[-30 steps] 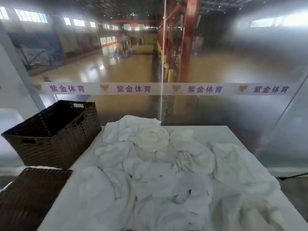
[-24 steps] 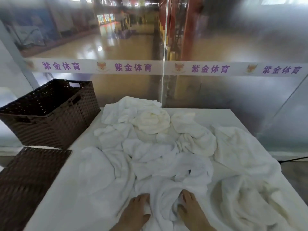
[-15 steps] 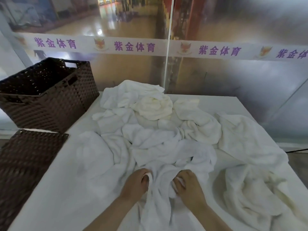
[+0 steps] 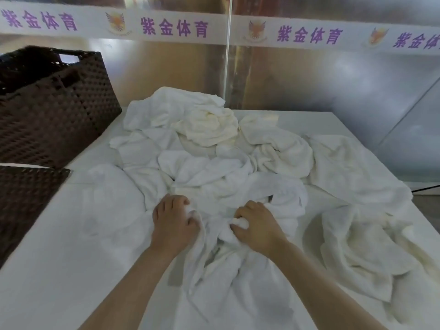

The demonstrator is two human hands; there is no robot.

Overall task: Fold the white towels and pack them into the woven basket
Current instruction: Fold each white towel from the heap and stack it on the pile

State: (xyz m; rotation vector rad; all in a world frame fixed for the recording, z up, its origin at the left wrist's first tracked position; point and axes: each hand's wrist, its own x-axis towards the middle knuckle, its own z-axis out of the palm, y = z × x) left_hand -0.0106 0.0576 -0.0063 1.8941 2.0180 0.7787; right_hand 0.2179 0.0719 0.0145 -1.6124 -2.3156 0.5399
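Both hands came into view over the counter (image 4: 59,270). The left hand (image 4: 173,222) and right hand (image 4: 258,226) moved forward and closed on the near towel (image 4: 214,234), bunching its cloth between them.

A white table (image 4: 59,270) spreads beneath and around the left hand (image 4: 172,222) and the right hand (image 4: 258,227), its bare top showing mostly to the left of them. Well beyond both hands stands a hazy glass wall (image 4: 309,79), crossed by a white banner (image 4: 238,29) printed with purple Chinese characters and orange crests. Far left of the left hand, a flat dark woven panel (image 4: 21,206) lies beside the table's edge, while a thin dark cable (image 4: 426,188) shows far right of the right hand.
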